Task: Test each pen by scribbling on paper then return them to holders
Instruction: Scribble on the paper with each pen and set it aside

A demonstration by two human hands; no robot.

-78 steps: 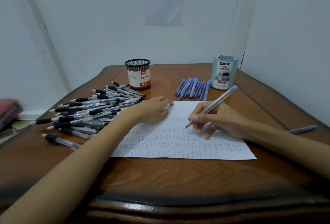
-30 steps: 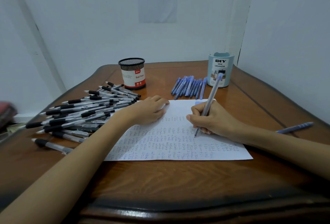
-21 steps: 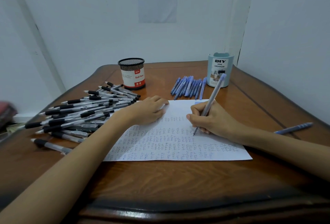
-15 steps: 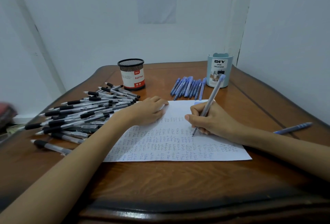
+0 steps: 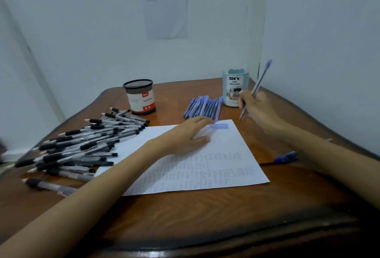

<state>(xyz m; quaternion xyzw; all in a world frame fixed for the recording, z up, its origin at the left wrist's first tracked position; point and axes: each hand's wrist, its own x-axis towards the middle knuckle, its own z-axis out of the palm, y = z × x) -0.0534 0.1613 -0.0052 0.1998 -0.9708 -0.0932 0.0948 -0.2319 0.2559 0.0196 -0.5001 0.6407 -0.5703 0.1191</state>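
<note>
Blur smears the scribbles on the paper [image 5: 226, 165]; the left hand [image 5: 185, 134] lies straight-fingered near its far edge, the right hand [image 5: 261, 107] grips a pen [image 5: 262, 76] over open table [image 5: 205, 216].

Table [image 5: 185, 212]: reddish-brown wood, wavy grain, darker rim.
Paper [image 5: 226, 154]: white, rows of faint blue scribbles.
Raised pen [image 5: 261, 78]: translucent pale blue.
Pen row [image 5: 202, 107], 12 o'clock of the paper: blue.
Pen pile [image 5: 82, 146], 9 o'clock: clear grey barrels, black grips.
Mesh holder [image 5: 140, 97]: black mesh, white-and-red label.
Organizer [image 5: 233, 86]: pale blue-grey, white label, black lettering.
Cap [image 5: 219, 126]: light blue.
Lone pen [image 5: 285, 157], 3 o'clock: dark blue.
</note>
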